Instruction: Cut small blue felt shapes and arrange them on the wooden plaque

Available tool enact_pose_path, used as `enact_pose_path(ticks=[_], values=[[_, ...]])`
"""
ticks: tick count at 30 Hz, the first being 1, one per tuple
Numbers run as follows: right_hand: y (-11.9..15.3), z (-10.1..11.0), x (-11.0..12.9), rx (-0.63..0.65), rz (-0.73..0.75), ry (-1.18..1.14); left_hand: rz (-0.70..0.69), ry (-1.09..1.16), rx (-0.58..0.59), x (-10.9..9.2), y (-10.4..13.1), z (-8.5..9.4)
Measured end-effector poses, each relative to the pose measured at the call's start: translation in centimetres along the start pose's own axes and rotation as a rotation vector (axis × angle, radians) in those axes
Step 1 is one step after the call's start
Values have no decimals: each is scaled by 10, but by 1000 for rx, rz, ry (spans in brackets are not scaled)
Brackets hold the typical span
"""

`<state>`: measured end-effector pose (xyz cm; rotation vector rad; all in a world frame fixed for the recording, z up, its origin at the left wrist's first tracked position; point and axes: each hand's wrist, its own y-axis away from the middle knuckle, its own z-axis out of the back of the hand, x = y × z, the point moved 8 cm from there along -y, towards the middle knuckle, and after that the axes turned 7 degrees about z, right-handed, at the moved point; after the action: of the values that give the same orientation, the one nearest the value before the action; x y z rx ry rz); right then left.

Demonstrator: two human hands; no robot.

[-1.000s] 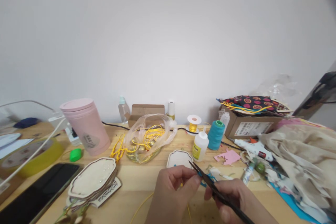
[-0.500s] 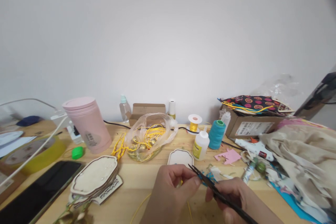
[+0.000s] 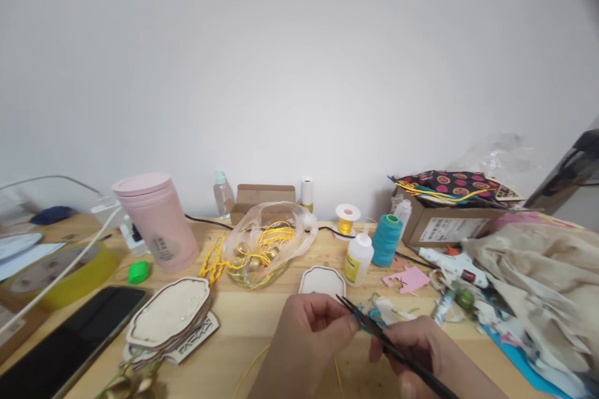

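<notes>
My left hand (image 3: 311, 336) is closed in a pinch at the bottom middle, with a thin yellow cord (image 3: 253, 369) trailing from beneath it. What lies right between its fingertips is mostly hidden. In my right hand (image 3: 421, 349) are dark tweezers (image 3: 388, 344), slanting up to the left. Their pointed tips reach just past the left thumb and fingertip. Behind the hands lies a pale scalloped wooden plaque (image 3: 322, 280), partly covered by the left hand. Blue thread scraps (image 3: 372, 315) lie beyond the tweezers.
At left, a stack of wooden plaques (image 3: 169, 312) sits beside a phone (image 3: 70, 336) and a pink tumbler (image 3: 156, 221). A plastic bag (image 3: 269, 243) holds bells and yellow cord. A glue bottle (image 3: 358, 260) and a teal thread cone (image 3: 386, 240) stand behind the hands. Cloth (image 3: 538, 268) lies right.
Both hands stay almost in place. My right hand and the tweezers have shifted very slightly to the right, and a yellow bit seen between the left fingers has gone from sight.
</notes>
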<state>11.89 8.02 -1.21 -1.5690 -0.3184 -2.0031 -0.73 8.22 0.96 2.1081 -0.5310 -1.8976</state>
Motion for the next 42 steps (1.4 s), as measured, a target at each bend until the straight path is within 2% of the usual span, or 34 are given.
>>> enact_pose_path(ticks=[6, 16, 24, 28, 33, 37, 40, 42], values=[[1, -1, 4, 7, -19, -2, -24, -4, 26, -3, 1, -3], [0, 0, 5, 18, -19, 12, -16, -14, -40, -4, 1, 1], [-1, -2, -12, -11, -15, -14, -54, -21, -12, -6, 1, 0], [-3, -3, -12, -34, -47, -65, -102, -37, -24, -13, 3, 2], [-6, -7, -4, -14, -78, -111, -144, -10, 1, -13, 1, 1], [-7, -9, -14, -47, -78, -112, -151, 64, 54, -8, -3, -3], [-6, -10, -18, -65, -38, -90, -144, 113, 92, -5, -3, -5], [-3, -9, -11, -81, -9, -77, -127, 128, 95, -2, -3, -5]])
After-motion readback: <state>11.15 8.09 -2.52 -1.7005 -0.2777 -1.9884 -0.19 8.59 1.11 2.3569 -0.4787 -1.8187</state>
